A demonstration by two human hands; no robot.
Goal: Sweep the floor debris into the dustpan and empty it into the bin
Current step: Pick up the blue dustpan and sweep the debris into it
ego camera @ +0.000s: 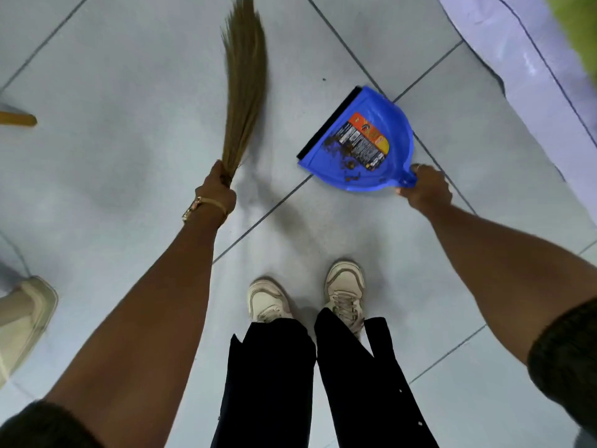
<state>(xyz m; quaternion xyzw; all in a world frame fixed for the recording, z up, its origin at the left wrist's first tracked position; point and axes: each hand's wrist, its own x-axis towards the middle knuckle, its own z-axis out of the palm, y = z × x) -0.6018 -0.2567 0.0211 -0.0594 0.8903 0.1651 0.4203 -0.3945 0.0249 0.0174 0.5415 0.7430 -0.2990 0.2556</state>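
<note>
Right of the feet, the right hand (pixel 425 189) clasps the dustpan (pixel 358 143) handle, debris (pixel 345 150) inside; left hand (pixel 217 185) grips the broom (pixel 244 92). Sweeping looks done; next carry it level to the unseen bin.

Soft, even light fills the scene — bright enough, with no hard glare. The floor tiles (pixel 129 124) carry faint, diffuse shadows beneath the arms and around the shoes (pixel 268 300). The broom bristles (pixel 245 92) smear with motion blur. Wide-angle distortion bends grout lines outward near the edges — corners look soft.
</note>
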